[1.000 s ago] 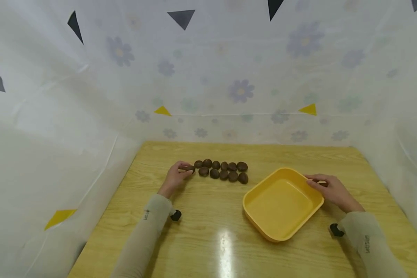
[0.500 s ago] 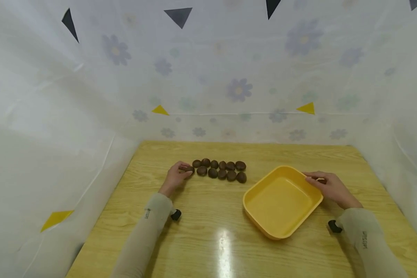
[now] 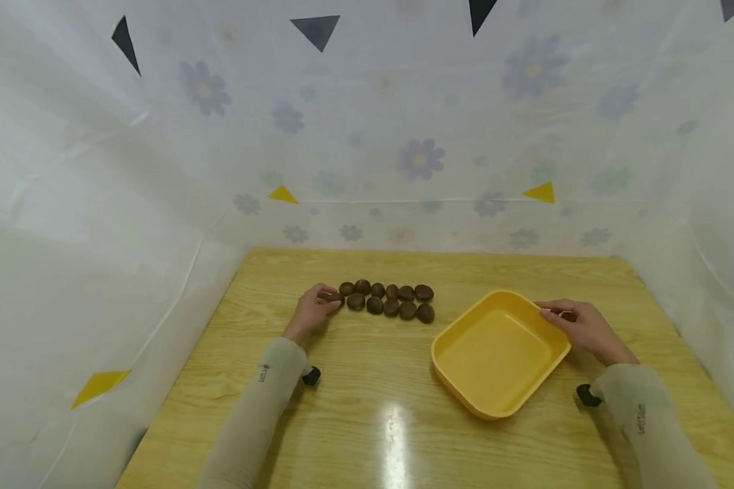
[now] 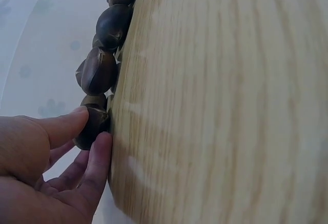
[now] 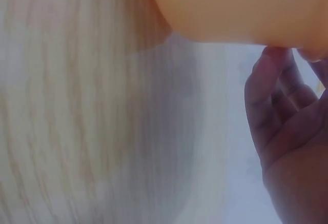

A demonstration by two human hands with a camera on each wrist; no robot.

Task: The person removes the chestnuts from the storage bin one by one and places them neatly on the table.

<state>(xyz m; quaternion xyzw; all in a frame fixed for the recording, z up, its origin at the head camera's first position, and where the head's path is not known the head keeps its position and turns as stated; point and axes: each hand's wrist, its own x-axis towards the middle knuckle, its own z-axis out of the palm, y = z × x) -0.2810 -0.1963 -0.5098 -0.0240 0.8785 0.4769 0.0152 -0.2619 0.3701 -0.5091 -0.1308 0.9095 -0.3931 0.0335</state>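
Observation:
In the head view, my left hand (image 3: 310,314) is at the left end of two rows of brown chestnuts (image 3: 376,305). Its thumb and fingers pinch the end chestnut (image 4: 92,129) of the nearer row; the left wrist view shows it low at the table surface, close to its neighbours. On the right, my right hand (image 3: 592,334) grips the far right side of a yellow rectangular tray (image 3: 498,356), thumb on the rim and fingers underneath. The tray's outer wall (image 5: 241,14) is raised off the table and tilted in the right wrist view.
Everything stands on a wood-grain table (image 3: 342,421). White flowered sheeting (image 3: 367,136) encloses the back and sides, with dark and yellow triangles on it. A black device (image 3: 310,375) sits at the left wrist, another (image 3: 589,395) at the right.
The chestnut in my left hand has turned and come in slightly closer to the row. The tray has shifted a little away and to the right with my right hand.

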